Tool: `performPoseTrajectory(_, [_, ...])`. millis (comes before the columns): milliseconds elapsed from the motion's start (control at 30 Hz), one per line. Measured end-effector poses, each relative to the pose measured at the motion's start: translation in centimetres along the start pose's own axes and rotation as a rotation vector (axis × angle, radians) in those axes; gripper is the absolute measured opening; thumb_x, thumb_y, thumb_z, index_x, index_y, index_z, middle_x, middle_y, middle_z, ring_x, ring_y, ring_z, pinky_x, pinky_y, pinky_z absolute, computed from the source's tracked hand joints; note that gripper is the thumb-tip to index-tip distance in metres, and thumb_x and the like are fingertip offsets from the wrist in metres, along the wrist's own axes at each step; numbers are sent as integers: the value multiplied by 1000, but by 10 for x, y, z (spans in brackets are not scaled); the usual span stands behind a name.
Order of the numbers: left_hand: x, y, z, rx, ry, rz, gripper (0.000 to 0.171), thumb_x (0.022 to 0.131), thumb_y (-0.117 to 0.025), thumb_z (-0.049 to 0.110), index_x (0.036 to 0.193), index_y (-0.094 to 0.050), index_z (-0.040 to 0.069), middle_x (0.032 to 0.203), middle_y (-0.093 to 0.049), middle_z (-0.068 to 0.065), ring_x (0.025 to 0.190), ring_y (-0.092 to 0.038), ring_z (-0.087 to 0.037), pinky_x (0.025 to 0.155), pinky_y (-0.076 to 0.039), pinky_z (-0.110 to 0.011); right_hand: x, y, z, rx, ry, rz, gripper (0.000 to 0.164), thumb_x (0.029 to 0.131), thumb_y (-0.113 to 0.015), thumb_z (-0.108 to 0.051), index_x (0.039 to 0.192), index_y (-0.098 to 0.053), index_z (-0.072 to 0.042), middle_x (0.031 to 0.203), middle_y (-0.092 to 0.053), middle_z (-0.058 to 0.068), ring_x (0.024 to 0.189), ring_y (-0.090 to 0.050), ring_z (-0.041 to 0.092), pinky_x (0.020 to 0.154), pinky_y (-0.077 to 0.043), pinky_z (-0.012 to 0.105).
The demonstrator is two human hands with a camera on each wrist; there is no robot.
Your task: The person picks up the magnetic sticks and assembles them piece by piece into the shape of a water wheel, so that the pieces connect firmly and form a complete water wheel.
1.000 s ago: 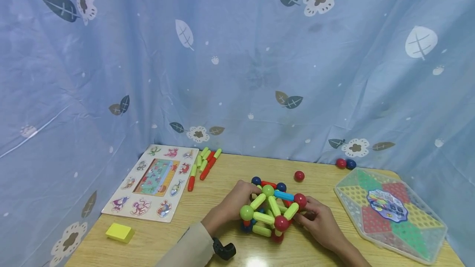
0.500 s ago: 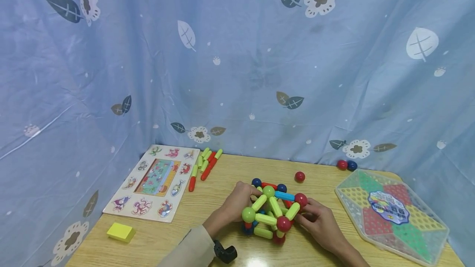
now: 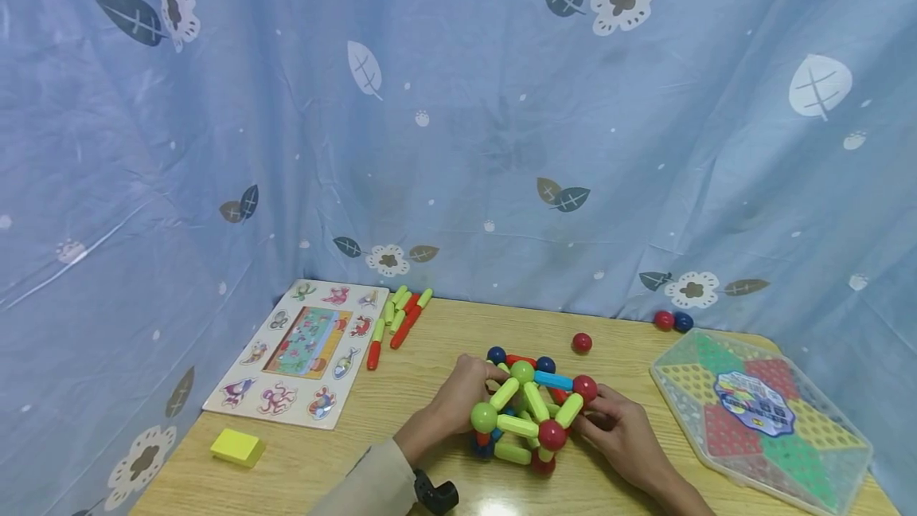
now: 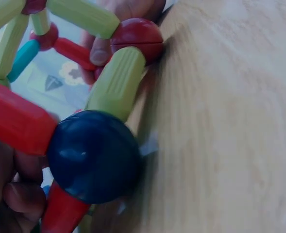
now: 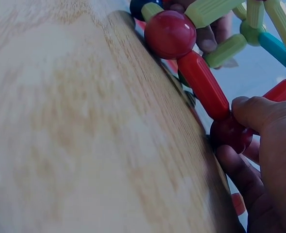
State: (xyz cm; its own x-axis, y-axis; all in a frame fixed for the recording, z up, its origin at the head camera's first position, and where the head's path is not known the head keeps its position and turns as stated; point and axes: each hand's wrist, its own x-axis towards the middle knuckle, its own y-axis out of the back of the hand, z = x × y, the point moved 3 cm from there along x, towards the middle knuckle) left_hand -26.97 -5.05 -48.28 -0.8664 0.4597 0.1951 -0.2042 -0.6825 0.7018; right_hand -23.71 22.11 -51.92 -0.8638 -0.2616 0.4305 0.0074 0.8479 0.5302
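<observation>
A frame of magnetic rods and balls (image 3: 532, 400) stands on the table between both hands, made of green, red and blue rods with green, red and navy balls. My left hand (image 3: 458, 396) holds its left side; in the left wrist view its curled fingers (image 4: 24, 199) lie beside a red rod (image 4: 21, 119) and a large navy ball (image 4: 94, 155). Opposite, my right hand (image 3: 625, 436) grips the right side. The right wrist view has its thumb and finger pinching a dark red ball (image 5: 231, 133) low on the frame, at the end of a red rod (image 5: 203, 85).
Loose green and red rods (image 3: 397, 315) lie at the back left beside a picture puzzle board (image 3: 335, 400). A yellow block (image 3: 237, 447) sits front left. Loose balls, one red (image 3: 582, 342), lie behind the frame. A hexagonal game board (image 3: 759, 412) lies at right.
The head view has shifted slightly, so everything appears a little further right and lower. Both hands keep their hold on the frame, which stays in place on the table.
</observation>
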Motion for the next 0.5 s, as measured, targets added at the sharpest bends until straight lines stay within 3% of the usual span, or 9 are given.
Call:
performPoseTrajectory(133, [-5,10,-8,-91,8,-23,19,97,-86,17,116,-87,14,108,-84,4,88,-72,0,72,-58,-15,-1,0,1,14,4,-10,24,96,-84,-6,119,-85,-8,124,-77,8,109,-72,-2,84,-64,21])
performPoseTrajectory(300, [-24,40,-32,-369,43,-86,25,99,-83,16,123,-83,9,114,-83,0,81,-74,-8,66,-59,-22,-1,0,3,13,-14,-7,22,95,-85,-6,116,-85,-9,122,-78,9,108,-72,-3,82,-64,20])
performPoseTrajectory(400, [-42,66,-52,-511,21,-118,35,100,-82,17,130,-78,0,121,-82,-9,90,-78,-13,75,-63,-25,0,0,3,3,-13,-4,20,94,-85,-6,114,-86,-11,121,-78,7,109,-71,-3,81,-63,19])
performPoseTrajectory(500, [-62,96,-74,-606,-42,-121,40,102,-78,11,135,-71,-11,128,-78,-24,105,-80,-16,91,-65,-32,1,0,3,-6,-10,-5,19,94,-86,-6,111,-86,-13,120,-78,5,110,-70,-4,83,-63,19])
